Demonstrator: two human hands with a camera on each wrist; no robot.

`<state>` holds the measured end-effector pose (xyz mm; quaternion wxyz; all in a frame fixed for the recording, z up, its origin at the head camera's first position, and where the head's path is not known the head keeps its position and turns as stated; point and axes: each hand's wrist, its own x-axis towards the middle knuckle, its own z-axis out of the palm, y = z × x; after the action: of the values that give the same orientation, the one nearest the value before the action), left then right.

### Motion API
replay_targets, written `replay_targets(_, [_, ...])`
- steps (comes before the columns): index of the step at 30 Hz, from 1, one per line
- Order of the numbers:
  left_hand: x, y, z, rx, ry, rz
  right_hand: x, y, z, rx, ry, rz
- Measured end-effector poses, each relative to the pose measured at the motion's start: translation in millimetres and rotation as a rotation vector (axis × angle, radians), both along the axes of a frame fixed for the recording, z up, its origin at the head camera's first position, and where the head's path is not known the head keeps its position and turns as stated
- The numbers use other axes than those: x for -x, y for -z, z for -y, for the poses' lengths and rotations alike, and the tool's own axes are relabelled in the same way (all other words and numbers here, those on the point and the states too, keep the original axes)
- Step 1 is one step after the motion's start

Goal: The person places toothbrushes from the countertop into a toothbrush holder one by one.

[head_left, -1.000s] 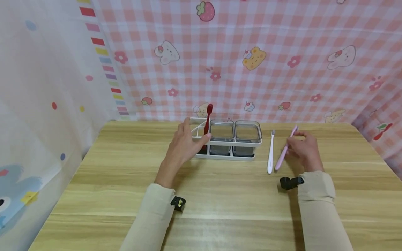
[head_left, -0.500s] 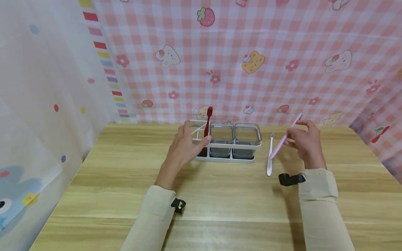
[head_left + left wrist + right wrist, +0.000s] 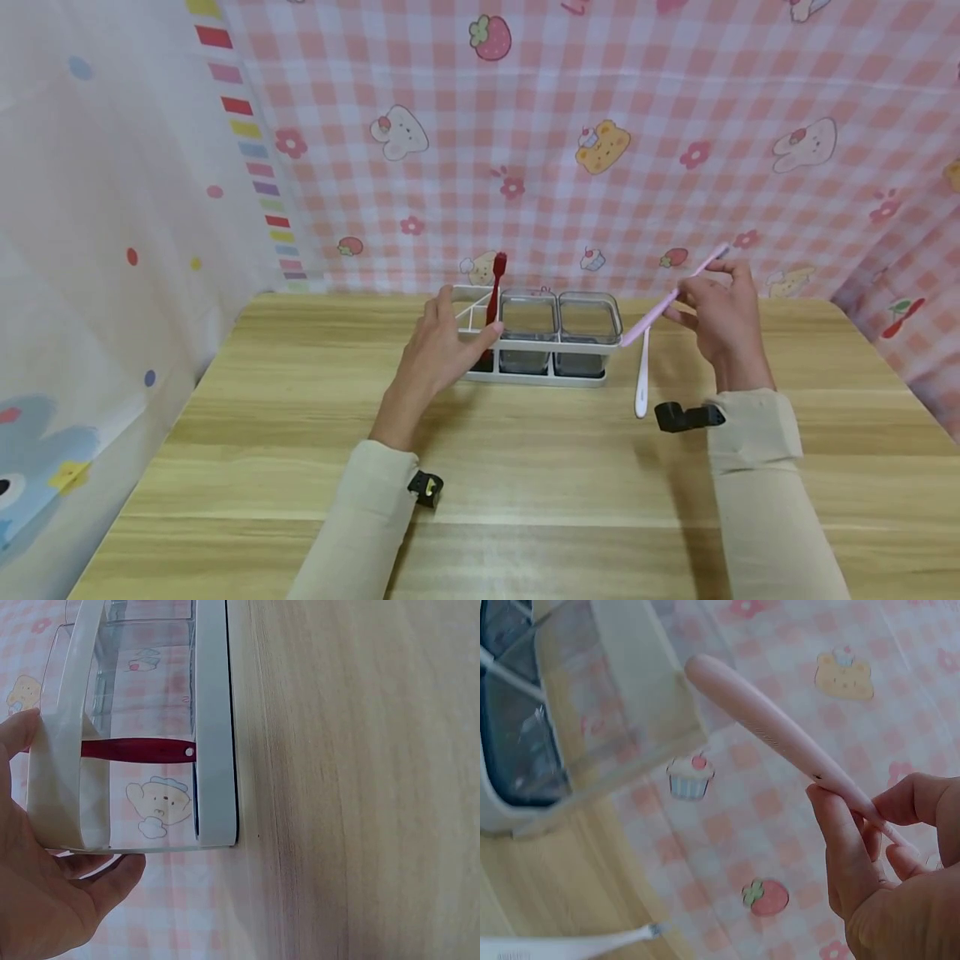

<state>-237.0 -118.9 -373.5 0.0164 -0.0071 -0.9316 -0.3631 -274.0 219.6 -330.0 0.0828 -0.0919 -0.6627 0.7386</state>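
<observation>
My left hand [image 3: 437,350] grips one end of the rack [image 3: 555,344]. My right hand [image 3: 723,327] pinches the pink brush [image 3: 658,309] up in the air, near the other end. The red brush [image 3: 492,305] already stands in the rack. The pink one isn't in yet, nor is the white brush [image 3: 642,380] on the tabletop [image 3: 525,483].

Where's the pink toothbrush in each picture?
Head: the pink toothbrush is right of centre, slanting from the right hand toward the white rack.
Left wrist: not in it.
Right wrist: its handle slants down from upper middle to that hand.
Shared landmark: the white rack, middle in head, upper left in both wrist views.
</observation>
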Motion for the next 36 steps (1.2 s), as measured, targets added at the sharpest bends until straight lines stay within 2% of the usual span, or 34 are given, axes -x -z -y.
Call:
replay_targets(7, [0.8,-1.8,1.1,0.006,0.004,0.002,0.7,-12.8,7.6,0.023,-0.015,-0.033])
replay_targets(16, [1.8,-3.9,0.7,0.007,0.004,-0.005,1.7,-23.8,13.9,0.103,-0.034,-0.109])
replay_targets(27, [1.6,-4.0,0.1,0.009,0.004,0.001,3.3,-41.6,33.5,0.106,-0.029,-0.174])
replay_targets(32, [0.5,-2.7,-0.2,0.000,0.002,0.006,4.1,-46.4,46.1,0.131,-0.068,-0.184])
replay_targets(36, [0.5,-1.0,-0.2,-0.006,0.000,0.007,4.1,-48.7,56.9,0.093,-0.108,-0.192])
